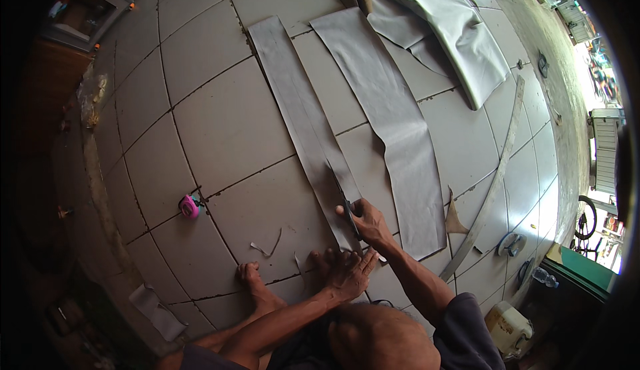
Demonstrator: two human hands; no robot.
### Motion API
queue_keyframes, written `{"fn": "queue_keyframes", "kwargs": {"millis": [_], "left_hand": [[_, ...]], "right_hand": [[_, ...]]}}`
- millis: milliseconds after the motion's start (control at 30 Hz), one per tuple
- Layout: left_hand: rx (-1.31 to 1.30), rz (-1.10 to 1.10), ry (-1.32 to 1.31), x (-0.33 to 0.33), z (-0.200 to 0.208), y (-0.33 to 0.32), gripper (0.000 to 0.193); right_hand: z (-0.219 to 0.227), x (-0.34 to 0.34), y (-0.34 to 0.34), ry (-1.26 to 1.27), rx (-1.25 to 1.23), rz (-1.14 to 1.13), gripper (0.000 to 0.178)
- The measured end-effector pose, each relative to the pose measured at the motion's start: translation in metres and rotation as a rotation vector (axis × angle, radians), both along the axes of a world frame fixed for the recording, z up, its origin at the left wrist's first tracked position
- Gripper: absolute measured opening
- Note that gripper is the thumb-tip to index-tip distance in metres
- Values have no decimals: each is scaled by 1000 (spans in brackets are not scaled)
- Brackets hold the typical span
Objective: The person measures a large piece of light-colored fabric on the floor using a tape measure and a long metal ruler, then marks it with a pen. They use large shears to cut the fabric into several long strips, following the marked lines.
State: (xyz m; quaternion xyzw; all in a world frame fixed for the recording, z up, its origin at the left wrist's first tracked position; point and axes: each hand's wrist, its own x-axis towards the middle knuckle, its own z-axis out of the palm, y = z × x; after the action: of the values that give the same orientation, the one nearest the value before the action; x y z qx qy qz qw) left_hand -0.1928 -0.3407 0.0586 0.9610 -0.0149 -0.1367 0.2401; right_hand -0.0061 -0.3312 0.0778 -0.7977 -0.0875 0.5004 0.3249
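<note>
A long narrow strip of grey sheet material, like leatherette, lies on the tiles and runs from the far middle toward me. A thin line runs lengthwise along it. My right hand is closed round the handles of dark scissors, whose blades point away from me along the strip's near part. My left hand lies with its fingers stretched out at the strip's near end, close to my foot. To the right lies a wider grey strip, apart from the scissors.
A folded grey sheet lies at the far right. A long, flat straightedge stretches along the right side. A pink tape measure and thin offcuts are to the left. A plastic jerrycan stands at the lower right.
</note>
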Motion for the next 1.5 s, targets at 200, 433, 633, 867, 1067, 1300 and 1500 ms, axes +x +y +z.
{"fn": "queue_keyframes", "kwargs": {"millis": [200, 433, 633, 867, 1067, 1300, 1500], "left_hand": [[-75, 17, 44, -2, -5, -2, 67], [25, 14, -47, -4, -6, -2, 72], [-3, 22, -35, -5, -8, -5, 71], [-18, 65, -119, -7, -16, -7, 67], [6, 75, -122, -11, -18, -12, 67], [-16, 85, -153, -10, -18, -11, 65], [60, 61, -156, -10, -17, -11, 64]], "right_hand": [[-1, 5, 8, 7, -55, 52, 86], [-5, 10, 21, -73, 4, 68, 85], [-7, 11, 26, -25, 11, 13, 83], [-7, 18, 37, -54, 22, 55, 87], [-11, 20, 45, -121, 37, 44, 85], [-9, 24, 53, -56, 31, 45, 84], [-10, 30, 65, -64, 34, 17, 78]]}}
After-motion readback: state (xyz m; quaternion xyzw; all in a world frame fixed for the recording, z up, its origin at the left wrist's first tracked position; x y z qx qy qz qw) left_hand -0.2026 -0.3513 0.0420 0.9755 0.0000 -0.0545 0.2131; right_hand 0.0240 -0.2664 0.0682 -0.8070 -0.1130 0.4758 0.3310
